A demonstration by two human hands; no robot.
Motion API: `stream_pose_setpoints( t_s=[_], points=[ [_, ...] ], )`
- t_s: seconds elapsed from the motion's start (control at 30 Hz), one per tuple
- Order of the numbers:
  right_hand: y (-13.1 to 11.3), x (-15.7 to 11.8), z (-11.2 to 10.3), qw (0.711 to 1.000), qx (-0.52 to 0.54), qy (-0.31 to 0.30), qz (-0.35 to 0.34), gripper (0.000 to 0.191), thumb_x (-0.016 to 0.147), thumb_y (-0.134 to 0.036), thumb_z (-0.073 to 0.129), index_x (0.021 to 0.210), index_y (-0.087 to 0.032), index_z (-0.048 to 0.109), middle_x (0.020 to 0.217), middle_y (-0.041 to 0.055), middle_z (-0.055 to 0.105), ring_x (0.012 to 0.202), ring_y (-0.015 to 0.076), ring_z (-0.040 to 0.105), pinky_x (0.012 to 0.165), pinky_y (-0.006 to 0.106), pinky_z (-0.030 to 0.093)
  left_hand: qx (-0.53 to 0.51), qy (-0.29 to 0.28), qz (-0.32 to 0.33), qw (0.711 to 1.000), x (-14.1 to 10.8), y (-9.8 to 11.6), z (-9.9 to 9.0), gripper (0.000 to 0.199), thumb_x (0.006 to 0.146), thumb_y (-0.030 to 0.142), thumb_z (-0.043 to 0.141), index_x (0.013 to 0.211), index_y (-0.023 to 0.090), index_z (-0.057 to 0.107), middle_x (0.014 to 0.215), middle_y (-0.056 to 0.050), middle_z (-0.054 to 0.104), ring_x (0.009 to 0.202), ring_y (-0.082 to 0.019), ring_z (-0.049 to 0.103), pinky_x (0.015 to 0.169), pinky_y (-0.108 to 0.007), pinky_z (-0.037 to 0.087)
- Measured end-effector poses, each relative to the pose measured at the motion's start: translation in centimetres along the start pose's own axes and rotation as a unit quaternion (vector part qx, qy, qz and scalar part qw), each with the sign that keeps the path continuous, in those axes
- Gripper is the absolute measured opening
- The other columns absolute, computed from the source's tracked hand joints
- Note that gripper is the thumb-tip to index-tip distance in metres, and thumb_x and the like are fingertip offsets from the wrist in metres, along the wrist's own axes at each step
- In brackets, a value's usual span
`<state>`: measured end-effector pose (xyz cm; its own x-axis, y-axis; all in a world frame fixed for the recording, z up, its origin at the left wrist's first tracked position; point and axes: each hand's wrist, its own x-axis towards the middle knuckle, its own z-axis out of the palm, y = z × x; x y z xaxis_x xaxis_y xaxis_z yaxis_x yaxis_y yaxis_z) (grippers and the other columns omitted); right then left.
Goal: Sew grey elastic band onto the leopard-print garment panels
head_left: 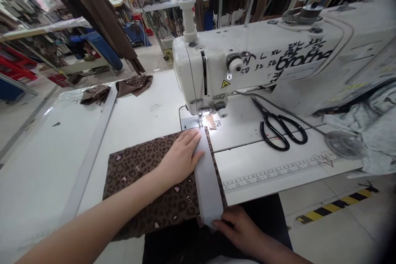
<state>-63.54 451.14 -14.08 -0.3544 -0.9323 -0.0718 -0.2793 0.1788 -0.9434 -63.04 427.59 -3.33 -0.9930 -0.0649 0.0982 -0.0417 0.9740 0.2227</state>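
Observation:
A brown leopard-print fabric piece (145, 173) with small pink motifs lies on the machine table. Along its right side runs a flat light-grey strip (208, 177), its far end close to the presser foot (201, 121) of a white sewing machine (198, 70). My left hand (182, 156) rests flat, fingers stretched out, on the fabric and the strip's left edge, just in front of the needle area. At the table's front edge, my right hand (236, 225) pinches the near end of the strip; the fabric edge is beside it.
Black-handled scissors (275, 126) lie right of the needle, behind a printed ruler scale (272, 173). Brown print scraps (133, 85) lie at the back left, near a long pale strip (93, 148). Pale patterned cloth (371, 128) is bunched at the right.

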Motion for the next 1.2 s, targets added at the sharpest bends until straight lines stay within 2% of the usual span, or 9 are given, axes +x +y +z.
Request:
stream_pose_setpoints(
  t_s=[0.07, 0.17, 0.3, 0.5, 0.77, 0.93, 1.07, 1.13, 1.2],
  points=[
    [-0.2, 0.2, -0.3, 1.000, 0.006, -0.002, 0.015, 0.025, 0.086, -0.024, 0.049, 0.068, -0.015, 0.063, 0.063, 0.0000, 0.060, 0.061, 0.0115, 0.054, 0.060, 0.020, 0.039, -0.010, 0.006, 0.003, 1.000, 0.7, -0.6, 0.0, 0.046, 0.091, 0.036, 0.035, 0.131, 0.013, 0.038, 0.135, -0.010, 0.041, 0.128, -0.024, 0.030, 0.109, -0.042, 0.028],
    [-0.4, 0.4, -0.5, 0.999, 0.022, 0.004, 0.022, 0.022, 0.087, -0.024, 0.049, 0.078, -0.017, 0.068, 0.075, 0.0012, 0.066, 0.073, 0.0140, 0.059, 0.073, 0.023, 0.043, -0.015, 0.011, 0.008, 1.000, 1.3, -1.1, 0.0, 0.046, 0.091, 0.036, 0.036, 0.130, 0.013, 0.039, 0.135, -0.010, 0.041, 0.128, -0.025, 0.030, 0.108, -0.042, 0.028],
    [-0.6, 0.5, -0.5, 0.999, 0.025, 0.011, 0.024, 0.021, 0.087, -0.024, 0.049, 0.082, -0.018, 0.069, 0.082, 0.0024, 0.068, 0.082, 0.0161, 0.060, 0.081, 0.026, 0.043, -0.021, 0.022, 0.011, 0.999, 1.3, -1.2, 0.0, 0.044, 0.090, 0.034, 0.037, 0.128, 0.013, 0.041, 0.134, -0.011, 0.043, 0.127, -0.025, 0.032, 0.107, -0.043, 0.030],
    [-1.2, 0.2, -0.7, 1.000, 0.016, 0.011, -0.012, 0.024, 0.089, -0.029, 0.046, 0.082, -0.019, 0.068, 0.076, 0.0044, 0.066, 0.074, 0.0160, 0.060, 0.073, 0.025, 0.046, -0.009, 0.009, 0.013, 1.000, 1.3, -1.1, -0.2, 0.045, 0.090, 0.034, 0.036, 0.129, 0.012, 0.040, 0.136, -0.011, 0.041, 0.128, -0.025, 0.030, 0.107, -0.043, 0.029],
    [-1.1, -0.5, -0.4, 0.998, -0.010, 0.021, -0.057, 0.022, 0.088, -0.027, 0.046, 0.081, -0.017, 0.065, 0.081, 0.0069, 0.064, 0.076, 0.0166, 0.058, 0.068, 0.025, 0.045, -0.026, -0.032, -0.022, 0.999, -1.7, 1.7, 0.3, 0.050, 0.090, 0.039, 0.035, 0.133, 0.013, 0.035, 0.139, -0.012, 0.036, 0.130, -0.028, 0.028, 0.104, -0.048, 0.032],
    [-1.4, -0.4, -0.4, 0.997, -0.017, 0.073, -0.035, 0.024, 0.087, -0.026, 0.049, 0.068, -0.016, 0.060, 0.066, 0.0034, 0.059, 0.064, 0.0135, 0.054, 0.058, 0.023, 0.041, -0.017, -0.024, -0.011, 0.999, 0.1, -0.6, 0.1, 0.051, 0.090, 0.038, 0.035, 0.133, 0.011, 0.036, 0.139, -0.012, 0.037, 0.130, -0.026, 0.028, 0.106, -0.046, 0.029],
    [-2.1, -0.6, -0.4, 0.992, 0.016, 0.116, -0.045, 0.021, 0.086, -0.024, 0.051, 0.068, -0.016, 0.058, 0.067, 0.0030, 0.057, 0.064, 0.0124, 0.053, 0.058, 0.022, 0.042, -0.002, -0.006, 0.021, 1.000, 2.3, -2.6, -0.2, 0.050, 0.089, 0.038, 0.036, 0.131, 0.009, 0.039, 0.137, -0.013, 0.039, 0.129, -0.025, 0.029, 0.108, -0.042, 0.025],
    [-2.3, -1.0, -0.4, 0.989, 0.044, 0.134, -0.056, 0.018, 0.085, -0.022, 0.052, 0.070, -0.015, 0.058, 0.070, 0.0034, 0.057, 0.066, 0.0124, 0.054, 0.059, 0.022, 0.043, 0.007, -0.010, 0.021, 1.000, 2.4, -2.6, -0.3, 0.052, 0.089, 0.040, 0.036, 0.131, 0.010, 0.038, 0.137, -0.013, 0.038, 0.130, -0.025, 0.028, 0.109, -0.043, 0.024],
    [-2.4, -1.6, -0.3, 0.986, 0.062, 0.144, -0.056, 0.015, 0.085, -0.021, 0.052, 0.073, -0.015, 0.059, 0.072, 0.0039, 0.057, 0.067, 0.0127, 0.055, 0.060, 0.023, 0.044, 0.016, -0.020, -0.006, 1.000, 1.3, -1.8, -0.4, 0.054, 0.089, 0.043, 0.036, 0.133, 0.011, 0.035, 0.140, -0.012, 0.034, 0.132, -0.026, 0.024, 0.108, -0.045, 0.023]
  ],
)
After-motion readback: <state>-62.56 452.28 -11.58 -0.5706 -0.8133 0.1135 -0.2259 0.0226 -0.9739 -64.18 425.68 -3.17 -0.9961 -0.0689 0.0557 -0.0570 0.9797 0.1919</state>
